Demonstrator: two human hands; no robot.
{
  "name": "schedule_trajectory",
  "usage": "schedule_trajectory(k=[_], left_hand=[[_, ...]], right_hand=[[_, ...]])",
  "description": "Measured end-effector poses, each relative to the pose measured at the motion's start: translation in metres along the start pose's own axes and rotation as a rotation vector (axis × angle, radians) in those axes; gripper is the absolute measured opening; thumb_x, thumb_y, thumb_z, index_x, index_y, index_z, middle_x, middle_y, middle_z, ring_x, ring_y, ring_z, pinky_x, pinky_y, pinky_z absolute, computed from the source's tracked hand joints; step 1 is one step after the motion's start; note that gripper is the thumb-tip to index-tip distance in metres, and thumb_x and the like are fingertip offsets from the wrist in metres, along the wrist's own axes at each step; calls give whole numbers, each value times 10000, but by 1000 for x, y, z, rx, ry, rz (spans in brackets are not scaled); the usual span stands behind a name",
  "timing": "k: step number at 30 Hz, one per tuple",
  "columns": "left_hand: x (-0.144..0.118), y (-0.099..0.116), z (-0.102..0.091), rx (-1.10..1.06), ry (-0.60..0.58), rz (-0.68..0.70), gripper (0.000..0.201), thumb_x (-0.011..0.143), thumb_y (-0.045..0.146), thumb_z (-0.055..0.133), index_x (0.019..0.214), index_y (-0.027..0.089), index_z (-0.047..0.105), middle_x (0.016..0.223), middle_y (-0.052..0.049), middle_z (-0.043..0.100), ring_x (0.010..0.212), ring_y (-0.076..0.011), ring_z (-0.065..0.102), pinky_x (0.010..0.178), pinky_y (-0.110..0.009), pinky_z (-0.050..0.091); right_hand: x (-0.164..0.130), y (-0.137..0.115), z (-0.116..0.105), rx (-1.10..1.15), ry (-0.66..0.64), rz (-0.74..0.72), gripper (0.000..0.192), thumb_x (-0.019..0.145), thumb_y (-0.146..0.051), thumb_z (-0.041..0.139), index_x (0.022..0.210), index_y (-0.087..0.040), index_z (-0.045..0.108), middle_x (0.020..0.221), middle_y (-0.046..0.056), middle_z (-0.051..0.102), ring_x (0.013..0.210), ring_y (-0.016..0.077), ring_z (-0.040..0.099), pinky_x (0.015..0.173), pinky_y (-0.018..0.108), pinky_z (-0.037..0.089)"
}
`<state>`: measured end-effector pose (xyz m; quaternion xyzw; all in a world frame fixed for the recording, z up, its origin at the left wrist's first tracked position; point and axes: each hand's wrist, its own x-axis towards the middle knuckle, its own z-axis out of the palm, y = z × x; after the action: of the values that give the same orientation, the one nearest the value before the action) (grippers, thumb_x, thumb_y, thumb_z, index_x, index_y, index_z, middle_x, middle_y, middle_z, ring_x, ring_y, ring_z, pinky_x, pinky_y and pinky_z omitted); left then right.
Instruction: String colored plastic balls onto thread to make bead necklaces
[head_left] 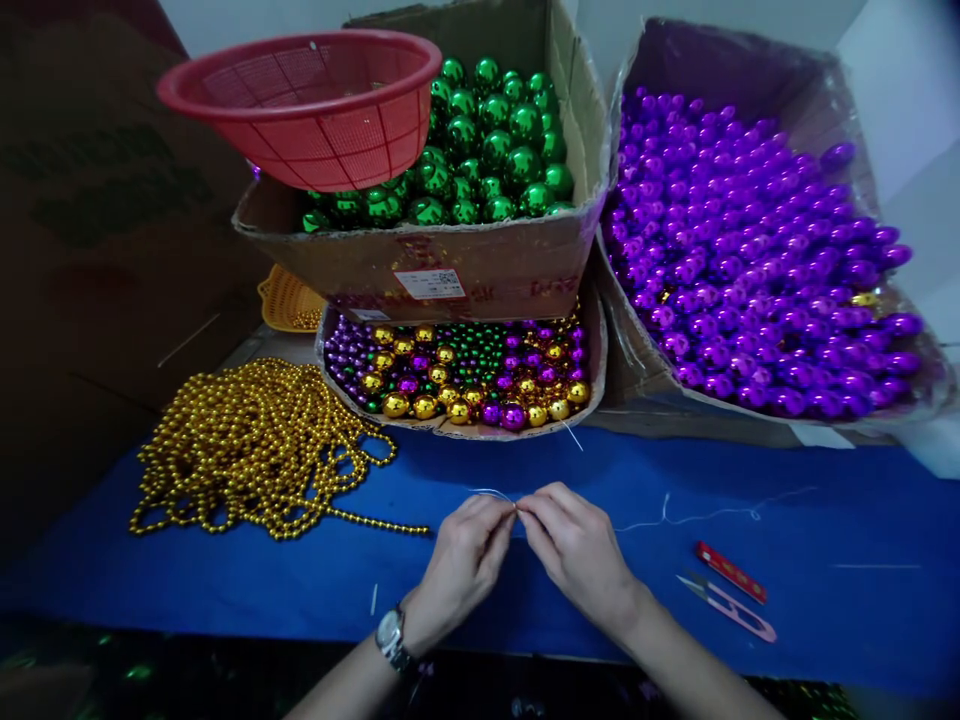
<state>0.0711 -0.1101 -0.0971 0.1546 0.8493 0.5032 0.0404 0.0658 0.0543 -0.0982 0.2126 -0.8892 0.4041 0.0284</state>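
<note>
Both hands are pinching a thin white thread (501, 494), left hand (465, 560) and right hand (574, 550) fingertip to fingertip, just in front of the shallow cardboard tray of mixed shiny beads (461, 428) on the blue bench (247, 580).

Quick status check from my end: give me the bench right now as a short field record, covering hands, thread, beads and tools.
left hand: fingertips pinch the thin white thread; wristwatch on the wrist
right hand: fingertips meet the left's on the same thread
thread: trails right across the blue mat
gold bead strand: heaped at the left on the mat
mixed bead tray: straight ahead
green baubles box: stacked above the tray
purple baubles box: at the right
thread snips: on the mat, right of the hands
</note>
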Motion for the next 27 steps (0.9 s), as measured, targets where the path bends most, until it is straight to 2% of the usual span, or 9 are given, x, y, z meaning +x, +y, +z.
schedule_trajectory(k=[4, 10, 13, 16, 18, 21, 24, 26, 27], left_hand=[[-1, 0, 5, 35, 29, -4, 189, 892, 240, 446, 871, 179, 624, 806, -65, 615, 760, -187, 522, 710, -282, 389], [4, -1, 9, -409, 49, -286, 268, 877, 375, 478, 768, 152, 579, 670, -1, 527, 616, -127, 453, 581, -231, 363], [6, -2, 11, -449, 30, -298, 290, 869, 397, 485, 752, 146, 570, 661, 5, 522, 613, -121, 445, 575, -226, 357], [5, -4, 8, -314, 5, -226, 281, 896, 381, 444, 788, 156, 574, 712, -11, 567, 655, -134, 486, 605, -235, 383], [2, -8, -1, -112, -10, -133, 257, 914, 347, 418, 841, 169, 589, 772, -25, 598, 711, -148, 521, 653, -249, 402], [-5, -20, -23, 291, -2, 36, 227, 924, 290, 402, 905, 188, 605, 841, -47, 623, 783, -175, 539, 739, -296, 407], [-10, -33, -42, 620, 88, 123, 206, 923, 258, 406, 954, 209, 603, 828, -41, 643, 775, -188, 544, 845, -379, 380], [-12, -34, -46, 686, 122, 113, 198, 922, 253, 408, 940, 206, 600, 794, -36, 645, 747, -184, 554, 826, -371, 394], [-13, -32, -45, 665, 107, 97, 201, 923, 248, 401, 913, 199, 596, 775, -35, 642, 730, -178, 559, 779, -340, 413]], right_hand=[[0, -2, 5, 212, 71, 118, 160, 868, -200, 494, 809, -191, 642, 828, 86, 582, 816, 218, 541, 811, 375, 402], [8, 3, 4, 699, 165, 305, 153, 896, -284, 439, 813, -189, 527, 714, 10, 510, 601, 121, 489, 563, 239, 429], [12, 2, 2, 959, 222, 383, 137, 903, -295, 403, 833, -199, 471, 783, 2, 510, 588, 90, 478, 531, 209, 415], [13, -3, -5, 1126, 244, 423, 99, 894, -297, 444, 872, -206, 476, 922, 14, 538, 588, 64, 461, 498, 181, 390], [13, -6, -13, 1271, 266, 457, 74, 888, -287, 482, 910, -217, 483, 950, 8, 550, 579, 54, 460, 488, 168, 396], [13, -11, -24, 1513, 321, 451, 38, 885, -256, 517, 878, -224, 499, 727, -57, 491, 577, 60, 465, 667, 260, 513], [13, -18, -21, 1436, 469, 300, 100, 926, -258, 455, 842, -237, 505, 642, -84, 371, 569, 62, 441, 933, 453, 447], [12, -23, -8, 1093, 558, 158, 93, 936, -242, 429, 937, -270, 517, 696, -69, 417, 634, 82, 480, 985, 487, 395], [11, -24, 0, 853, 531, 65, 139, 930, -223, 433, 1022, -284, 517, 748, -51, 463, 699, 102, 510, 999, 499, 374]])
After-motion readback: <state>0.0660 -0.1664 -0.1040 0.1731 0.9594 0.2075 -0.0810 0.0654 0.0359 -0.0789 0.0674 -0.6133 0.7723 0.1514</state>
